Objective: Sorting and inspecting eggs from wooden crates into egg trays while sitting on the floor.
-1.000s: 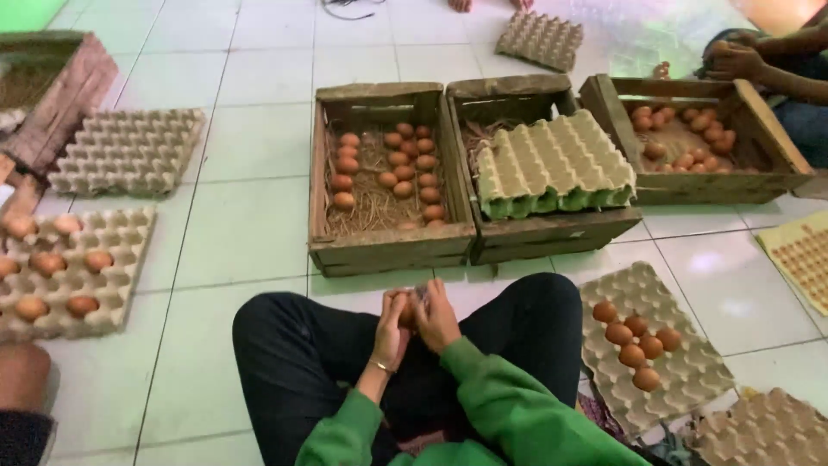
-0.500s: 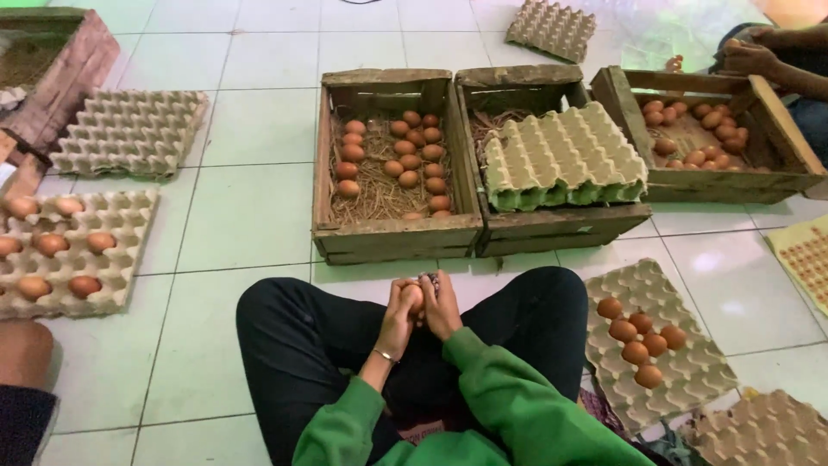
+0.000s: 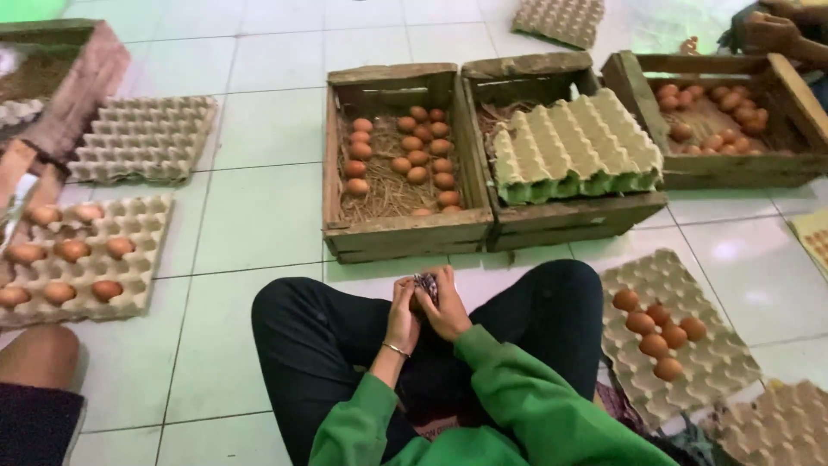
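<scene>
I sit cross-legged on the tiled floor with both hands together over my lap. My left hand [image 3: 401, 312], a thin bracelet on its wrist, cups a small brown egg [image 3: 417, 303] that is mostly hidden. My right hand [image 3: 450, 309], in a green sleeve, presses a dark patterned cloth [image 3: 426, 284] against the egg. Just beyond my knees stands a wooden crate [image 3: 405, 235] with brown eggs [image 3: 414, 155] on straw. To my right lies a cardboard egg tray [image 3: 690, 362] holding several eggs.
A second crate [image 3: 569, 220] carries stacked empty trays [image 3: 573, 142]. A third crate [image 3: 733, 168] with eggs sits far right, another person's hand [image 3: 768, 30] above it. On the left are a part-filled tray [image 3: 78, 259], empty trays [image 3: 142, 138] and someone's knee [image 3: 39, 358].
My hands stay joined in my lap. The egg was plainly visible between them; now the patterned cloth covers its top. The view has shifted slightly.
</scene>
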